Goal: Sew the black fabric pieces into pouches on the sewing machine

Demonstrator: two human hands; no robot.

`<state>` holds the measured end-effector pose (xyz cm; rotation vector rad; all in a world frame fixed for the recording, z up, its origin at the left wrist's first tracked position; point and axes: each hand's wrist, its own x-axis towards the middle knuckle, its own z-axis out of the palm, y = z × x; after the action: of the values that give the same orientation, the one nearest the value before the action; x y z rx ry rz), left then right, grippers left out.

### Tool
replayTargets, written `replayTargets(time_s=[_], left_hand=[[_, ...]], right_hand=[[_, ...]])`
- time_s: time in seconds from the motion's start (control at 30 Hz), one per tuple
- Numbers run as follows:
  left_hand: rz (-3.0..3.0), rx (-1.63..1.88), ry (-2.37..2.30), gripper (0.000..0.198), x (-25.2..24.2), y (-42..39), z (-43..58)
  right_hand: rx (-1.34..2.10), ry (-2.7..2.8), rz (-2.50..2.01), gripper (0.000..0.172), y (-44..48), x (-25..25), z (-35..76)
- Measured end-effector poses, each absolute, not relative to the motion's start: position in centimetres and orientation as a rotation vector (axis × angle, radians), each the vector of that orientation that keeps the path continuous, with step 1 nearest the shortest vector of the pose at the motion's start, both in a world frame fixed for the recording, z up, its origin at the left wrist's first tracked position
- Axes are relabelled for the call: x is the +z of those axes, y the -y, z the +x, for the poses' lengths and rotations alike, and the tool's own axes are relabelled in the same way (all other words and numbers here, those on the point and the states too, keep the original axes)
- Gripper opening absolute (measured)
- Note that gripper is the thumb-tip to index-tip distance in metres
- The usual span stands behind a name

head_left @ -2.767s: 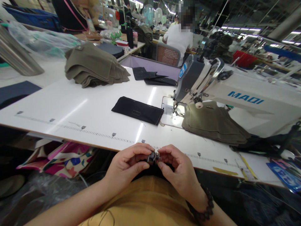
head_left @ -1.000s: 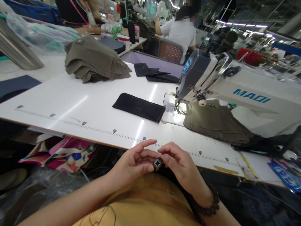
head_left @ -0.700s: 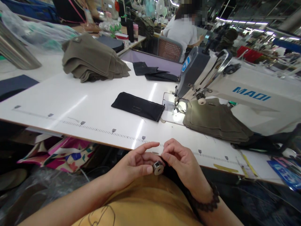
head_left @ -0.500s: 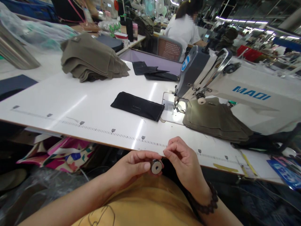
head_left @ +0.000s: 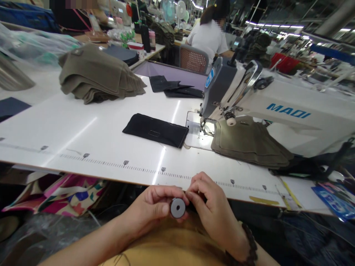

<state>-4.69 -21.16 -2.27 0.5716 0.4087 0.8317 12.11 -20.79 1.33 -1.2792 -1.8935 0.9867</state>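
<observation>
My left hand [head_left: 159, 207] grips a bobbin [head_left: 178, 208] between thumb and fingers, in front of my body just below the table's front edge. The bobbin shows a round grey metal face with a dark hole in its middle and a dark rim. Close beside it, my right hand [head_left: 209, 210] has thumb and forefinger pinched together at the bobbin's right side. Whatever lies in that pinch is too small to make out. Beyond my hands, a black sewn fabric piece [head_left: 155, 131] lies flat by the needle plate of the sewing machine [head_left: 277, 107].
Olive fabric pieces are stacked at the back left [head_left: 97, 74] and under the machine arm [head_left: 246, 140]. Black pieces [head_left: 172, 87] lie behind the needle area. A printed ruler [head_left: 144, 170] runs along the table's front edge. A person in white [head_left: 206, 38] sits beyond.
The bobbin and my left hand have shifted slightly left and down in view. My right hand has come closer to the bobbin. The whole scene has shifted a little left as well.
</observation>
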Motion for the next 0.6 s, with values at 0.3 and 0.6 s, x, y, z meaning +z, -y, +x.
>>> replayTargets(time_s=[0.3,0.6], left_hand=[[0.536,0.895,-0.386,0.017,-2.2,20.8,-5.4],[0.599,0.870,-0.392,0.015,-1.9,20.3,-5.3]], right_hand=[[0.792,1.923,-1.292,0.017,19.8,0.8,12.3],[1.002,1.900,-1.245,0.018,19.5,1.1,12.3]])
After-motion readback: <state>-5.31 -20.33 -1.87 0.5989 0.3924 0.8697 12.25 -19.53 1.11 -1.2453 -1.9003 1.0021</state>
